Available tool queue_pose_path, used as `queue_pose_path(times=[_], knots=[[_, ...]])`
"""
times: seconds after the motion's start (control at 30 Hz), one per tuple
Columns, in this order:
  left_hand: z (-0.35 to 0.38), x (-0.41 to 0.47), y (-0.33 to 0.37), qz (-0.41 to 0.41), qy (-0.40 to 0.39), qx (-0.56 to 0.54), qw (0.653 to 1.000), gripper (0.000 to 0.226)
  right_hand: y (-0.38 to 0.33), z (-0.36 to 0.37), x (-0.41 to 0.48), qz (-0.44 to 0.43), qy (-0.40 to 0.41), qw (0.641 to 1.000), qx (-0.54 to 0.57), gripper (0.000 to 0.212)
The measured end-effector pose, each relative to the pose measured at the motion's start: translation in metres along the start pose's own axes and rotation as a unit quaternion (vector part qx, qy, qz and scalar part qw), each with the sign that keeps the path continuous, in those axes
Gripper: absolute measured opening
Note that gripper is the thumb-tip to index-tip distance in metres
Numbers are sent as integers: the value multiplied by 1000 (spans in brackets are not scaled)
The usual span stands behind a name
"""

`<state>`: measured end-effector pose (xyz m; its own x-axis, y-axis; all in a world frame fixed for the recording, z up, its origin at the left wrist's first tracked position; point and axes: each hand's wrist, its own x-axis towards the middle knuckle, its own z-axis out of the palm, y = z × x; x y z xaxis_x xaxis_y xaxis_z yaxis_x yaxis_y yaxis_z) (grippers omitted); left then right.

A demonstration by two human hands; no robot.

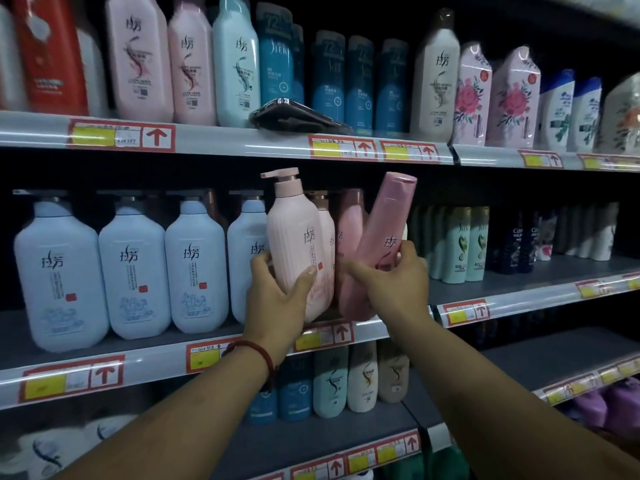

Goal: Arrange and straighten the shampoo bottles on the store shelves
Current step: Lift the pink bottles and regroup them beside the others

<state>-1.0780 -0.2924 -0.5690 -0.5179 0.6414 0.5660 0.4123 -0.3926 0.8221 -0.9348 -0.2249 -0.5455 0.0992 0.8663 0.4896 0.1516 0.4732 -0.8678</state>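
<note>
Currently, two bottles are being held at the middle shelf (156, 362).
Head view: the pale pink ribbed pump bottle (294, 244) is being clasped upright by the left hand (277, 299); the glossy rose bottle (382, 237), tilted rightward, is being gripped by the right hand (398, 285).

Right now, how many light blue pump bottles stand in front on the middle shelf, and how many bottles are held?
Light blue pump bottles: 4
Pale pink pump bottle, left hand: 1
Pink capped bottle, right hand: 1
Total: 6
</note>
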Motion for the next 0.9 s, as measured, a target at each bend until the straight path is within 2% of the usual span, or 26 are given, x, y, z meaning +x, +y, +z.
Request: queue_pose_path(times=[0.17,0.33,0.5,0.9], knots=[[9,0,4,21,-31,36,999,62,9,-2,9,7,37,999,-9,75],[27,1,2,34,-33,50,998,62,18,4,17,-12,48,998,-31,66],[37,5,-1,44,-23,80,996,63,23,6,25,-25,60,996,-64,68],[36,6,-11,38,-34,103,993,66,24,7,22,-58,22,989,-131,64]])
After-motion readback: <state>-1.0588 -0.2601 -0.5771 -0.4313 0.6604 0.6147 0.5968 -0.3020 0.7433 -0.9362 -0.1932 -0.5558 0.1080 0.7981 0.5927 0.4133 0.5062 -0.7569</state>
